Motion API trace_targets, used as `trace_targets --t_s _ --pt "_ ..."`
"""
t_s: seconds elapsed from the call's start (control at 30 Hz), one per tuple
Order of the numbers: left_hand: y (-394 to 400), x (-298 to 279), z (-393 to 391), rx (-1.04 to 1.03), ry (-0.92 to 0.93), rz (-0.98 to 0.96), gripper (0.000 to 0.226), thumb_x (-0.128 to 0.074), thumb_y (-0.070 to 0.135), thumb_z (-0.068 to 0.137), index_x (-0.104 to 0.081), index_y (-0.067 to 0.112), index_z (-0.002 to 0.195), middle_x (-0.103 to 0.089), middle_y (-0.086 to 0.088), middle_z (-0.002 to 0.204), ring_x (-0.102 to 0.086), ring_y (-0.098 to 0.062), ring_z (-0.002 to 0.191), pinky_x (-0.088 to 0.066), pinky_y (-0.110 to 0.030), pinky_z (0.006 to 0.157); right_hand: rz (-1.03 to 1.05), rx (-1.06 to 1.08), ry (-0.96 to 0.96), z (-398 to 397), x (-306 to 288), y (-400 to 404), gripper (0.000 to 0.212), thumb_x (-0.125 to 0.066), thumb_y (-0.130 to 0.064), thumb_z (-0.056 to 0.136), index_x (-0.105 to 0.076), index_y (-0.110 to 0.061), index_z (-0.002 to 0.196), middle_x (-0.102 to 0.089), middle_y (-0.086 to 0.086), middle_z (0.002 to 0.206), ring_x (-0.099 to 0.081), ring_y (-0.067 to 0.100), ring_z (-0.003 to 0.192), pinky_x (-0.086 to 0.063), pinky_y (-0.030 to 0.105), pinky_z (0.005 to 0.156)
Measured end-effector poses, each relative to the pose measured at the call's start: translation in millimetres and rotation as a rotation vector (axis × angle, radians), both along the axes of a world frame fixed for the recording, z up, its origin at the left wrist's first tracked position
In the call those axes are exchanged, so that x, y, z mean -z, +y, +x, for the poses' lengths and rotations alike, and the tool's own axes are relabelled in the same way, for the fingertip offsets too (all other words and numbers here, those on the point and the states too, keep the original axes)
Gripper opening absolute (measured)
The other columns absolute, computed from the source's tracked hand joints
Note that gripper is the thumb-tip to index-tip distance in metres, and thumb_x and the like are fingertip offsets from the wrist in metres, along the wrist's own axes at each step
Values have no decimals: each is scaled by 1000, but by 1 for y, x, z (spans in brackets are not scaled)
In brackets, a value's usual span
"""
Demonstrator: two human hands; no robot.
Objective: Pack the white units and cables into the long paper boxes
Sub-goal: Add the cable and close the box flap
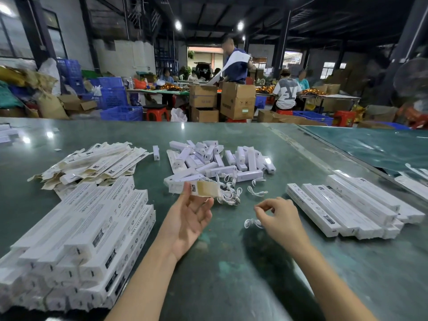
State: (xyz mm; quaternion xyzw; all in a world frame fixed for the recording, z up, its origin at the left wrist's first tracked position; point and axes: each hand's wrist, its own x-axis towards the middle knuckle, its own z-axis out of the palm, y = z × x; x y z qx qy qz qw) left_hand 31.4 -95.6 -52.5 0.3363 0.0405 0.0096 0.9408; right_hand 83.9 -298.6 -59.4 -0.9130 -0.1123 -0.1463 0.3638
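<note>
White long paper box (194, 188), flap open, brown inside.

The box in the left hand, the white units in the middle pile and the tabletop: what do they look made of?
The box looks like thin paperboard: printed white outside, raw tan inside its open end. The left hand holds it at the fingers. The white units seem to be smooth moulded plastic with a slight sheen. The tabletop is a glossy green sheet reflecting the lamps; the material is unclear.

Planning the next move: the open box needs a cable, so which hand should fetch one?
Probably the right hand: it hovers empty beside a loose cable, while the left hand is busy pinching the open paper box.
</note>
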Motion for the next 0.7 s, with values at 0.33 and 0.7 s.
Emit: trace_targets --t_s 0.33,0.7 --pt "9 2 0 -27 -20 -215 35 -63 43 78 -61 13 94 -70 -4 79 -66 -15 62 -52 -26 57 -4 -70 -42 3 -1 12 12 -63 -12 86 -73 -19 86 -68 -5 81 -59 17 83 -43 26 76" --pt "19 6 4 -66 -12 -340 40 -69 47 74 -65 9 87 -66 -2 73 -65 -16 60 -52 -26 57 -398 -121 -52 51 -8 62 25 -51 -24 96 -62 -13 115 -57 6 117 -44 24 119 -41 34 83"
